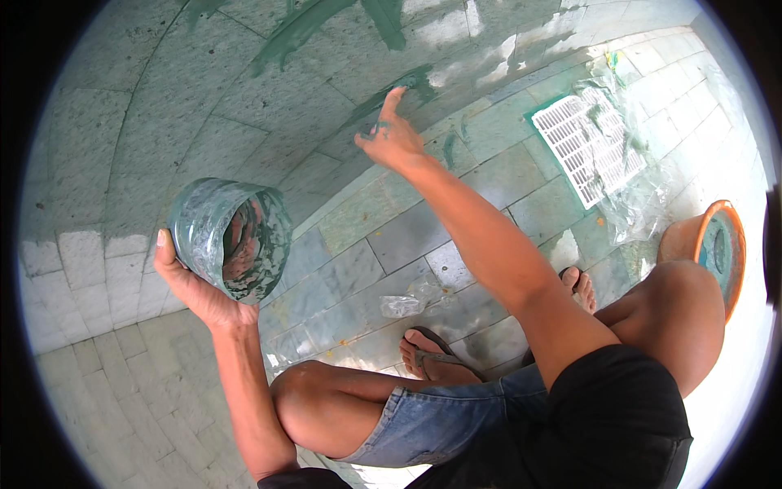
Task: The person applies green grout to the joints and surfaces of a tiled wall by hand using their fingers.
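Note:
My left hand [199, 293] grips a clear, bottomed-out-looking plastic tub [194, 224] from below and the side. It is tilted with its mouth toward the right, and dark green paste [273, 265] coats its inner wall. My right hand [393, 143] reaches to the stone-tiled wall [187, 138], the extended index finger at a wet green smear [419, 85]. Its thumb stands apart, and green paste stains the fingers; the other fingers are partly hidden. Broader green streaks [305, 33] mark the wall higher up.
A white slotted plastic grate [580, 151] lies on the tiled floor beside clear plastic wrapping [639, 208]. An orange bucket [688, 240] holding greenish liquid stands by my right knee. Crumpled clear plastic [401, 306] lies near my sandalled foot [423, 350].

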`<action>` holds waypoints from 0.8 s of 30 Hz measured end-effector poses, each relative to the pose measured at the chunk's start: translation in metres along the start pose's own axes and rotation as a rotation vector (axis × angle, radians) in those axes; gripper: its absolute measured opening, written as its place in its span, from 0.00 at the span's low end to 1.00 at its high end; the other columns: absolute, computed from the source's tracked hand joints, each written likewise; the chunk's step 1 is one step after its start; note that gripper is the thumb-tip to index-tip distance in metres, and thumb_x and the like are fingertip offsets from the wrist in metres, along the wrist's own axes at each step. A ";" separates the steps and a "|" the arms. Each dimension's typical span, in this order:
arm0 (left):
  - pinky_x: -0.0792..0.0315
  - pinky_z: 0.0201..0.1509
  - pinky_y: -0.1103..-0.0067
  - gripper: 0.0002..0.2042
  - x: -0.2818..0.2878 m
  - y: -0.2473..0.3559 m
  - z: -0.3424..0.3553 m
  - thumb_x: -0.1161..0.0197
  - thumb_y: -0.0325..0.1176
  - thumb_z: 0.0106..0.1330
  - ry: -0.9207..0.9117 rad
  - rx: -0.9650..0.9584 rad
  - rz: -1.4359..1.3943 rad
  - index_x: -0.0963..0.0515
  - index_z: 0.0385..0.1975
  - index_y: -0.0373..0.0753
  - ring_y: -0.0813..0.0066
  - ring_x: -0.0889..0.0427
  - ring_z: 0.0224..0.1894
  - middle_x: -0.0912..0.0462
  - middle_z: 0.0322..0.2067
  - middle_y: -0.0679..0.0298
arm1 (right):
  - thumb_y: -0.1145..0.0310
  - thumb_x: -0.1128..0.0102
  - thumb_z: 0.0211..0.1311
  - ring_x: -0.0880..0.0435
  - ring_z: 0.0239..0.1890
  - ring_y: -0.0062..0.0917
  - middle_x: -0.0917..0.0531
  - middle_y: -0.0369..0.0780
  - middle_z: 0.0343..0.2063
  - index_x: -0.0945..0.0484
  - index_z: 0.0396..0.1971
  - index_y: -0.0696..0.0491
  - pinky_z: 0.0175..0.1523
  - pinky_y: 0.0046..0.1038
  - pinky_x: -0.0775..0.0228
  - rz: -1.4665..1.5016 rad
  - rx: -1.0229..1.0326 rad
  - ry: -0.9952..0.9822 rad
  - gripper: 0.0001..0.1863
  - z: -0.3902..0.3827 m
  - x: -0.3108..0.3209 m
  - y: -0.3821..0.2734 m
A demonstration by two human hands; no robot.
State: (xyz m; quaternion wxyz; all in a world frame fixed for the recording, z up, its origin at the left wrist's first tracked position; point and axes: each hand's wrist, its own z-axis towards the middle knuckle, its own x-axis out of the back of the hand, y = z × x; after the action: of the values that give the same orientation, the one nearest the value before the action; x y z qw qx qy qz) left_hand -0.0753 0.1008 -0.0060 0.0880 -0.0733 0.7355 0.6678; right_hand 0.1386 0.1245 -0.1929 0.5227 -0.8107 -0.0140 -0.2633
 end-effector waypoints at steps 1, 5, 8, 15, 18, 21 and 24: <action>0.21 0.47 0.67 0.28 0.000 -0.001 0.001 0.43 0.56 0.61 -0.029 0.006 -0.035 0.26 0.48 0.36 0.61 0.19 0.45 0.20 0.43 0.55 | 0.55 0.38 0.60 0.21 0.49 0.37 0.19 0.44 0.41 0.79 0.68 0.60 0.57 0.35 0.30 0.030 0.007 -0.042 0.59 -0.001 -0.001 0.004; 0.21 0.51 0.66 0.25 -0.002 0.000 0.003 0.43 0.51 0.64 -0.098 -0.013 -0.060 0.26 0.48 0.34 0.58 0.20 0.48 0.21 0.45 0.53 | 0.58 0.35 0.58 0.20 0.42 0.34 0.22 0.40 0.36 0.76 0.69 0.61 0.42 0.29 0.25 0.146 0.216 0.030 0.59 -0.009 -0.016 0.037; 0.22 0.51 0.66 0.24 -0.007 0.001 0.005 0.44 0.51 0.64 -0.186 0.014 -0.056 0.26 0.48 0.34 0.58 0.20 0.47 0.21 0.45 0.53 | 0.63 0.35 0.56 0.20 0.31 0.29 0.23 0.39 0.34 0.71 0.68 0.62 0.27 0.23 0.28 0.516 0.183 0.206 0.56 0.003 -0.025 0.069; 0.22 0.51 0.66 0.25 -0.006 0.004 -0.001 0.45 0.51 0.64 -0.097 -0.015 -0.029 0.27 0.49 0.33 0.57 0.20 0.47 0.22 0.45 0.52 | 0.71 0.41 0.56 0.30 0.14 0.14 0.22 0.39 0.28 0.31 0.37 0.60 0.14 0.17 0.41 0.781 -0.153 -0.278 0.12 0.005 0.067 0.023; 0.22 0.52 0.65 0.26 0.001 0.007 -0.002 0.45 0.51 0.64 -0.128 0.018 -0.028 0.28 0.50 0.32 0.56 0.20 0.48 0.22 0.46 0.51 | 0.69 0.45 0.60 0.34 0.11 0.11 0.23 0.38 0.25 0.31 0.34 0.60 0.11 0.14 0.44 0.932 -0.203 -0.525 0.09 0.025 0.101 0.016; 0.23 0.54 0.64 0.27 0.006 0.005 -0.001 0.45 0.52 0.64 -0.166 -0.006 -0.116 0.28 0.50 0.32 0.56 0.21 0.49 0.22 0.47 0.51 | 0.68 0.49 0.63 0.37 0.08 0.09 0.25 0.35 0.19 0.30 0.32 0.60 0.09 0.11 0.47 1.263 -0.259 -0.717 0.10 0.038 0.122 0.019; 0.23 0.55 0.64 0.26 0.009 0.007 -0.002 0.45 0.51 0.64 -0.123 -0.022 -0.047 0.27 0.49 0.32 0.57 0.21 0.49 0.22 0.47 0.51 | 0.66 0.51 0.64 0.38 0.06 0.09 0.31 0.29 0.10 0.30 0.32 0.61 0.08 0.12 0.46 1.667 -0.242 -0.980 0.11 0.038 0.126 0.033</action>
State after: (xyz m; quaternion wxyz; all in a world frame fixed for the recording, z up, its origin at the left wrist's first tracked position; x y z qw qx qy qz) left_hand -0.0861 0.0992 -0.0007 0.1479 -0.0503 0.7193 0.6769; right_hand 0.2730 0.1105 -0.1767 0.3909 -0.6284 0.3756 0.5579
